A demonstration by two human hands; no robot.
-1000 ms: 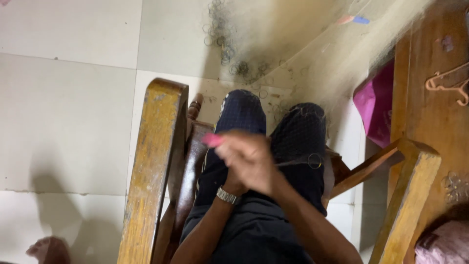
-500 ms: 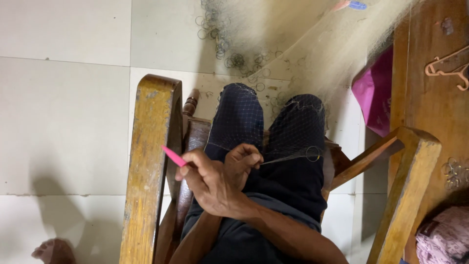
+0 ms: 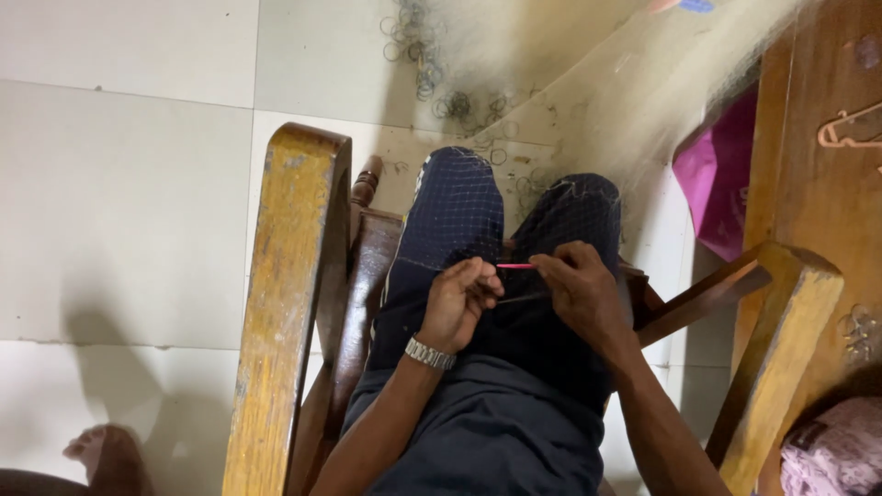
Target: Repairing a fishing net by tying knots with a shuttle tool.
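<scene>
I sit in a wooden chair with a fine fishing net draped over my dark-trousered knees. My left hand, with a metal watch on its wrist, is closed and pinches the net's mesh on my lap. My right hand sits just to its right and grips the end of a thin pink netting needle. The needle lies level and points at my left fingers. The two hands nearly touch above my thighs.
The chair's left armrest and right armrest flank my legs. Wooden furniture with a hanger on it stands at the right, a pink bag beside it. Small rings lie on the pale tiled floor. A foot shows at bottom left.
My right hand, which had pulled the pink needle out to the left across my lap, has come back to the right. Both hands now meet over my thighs.
</scene>
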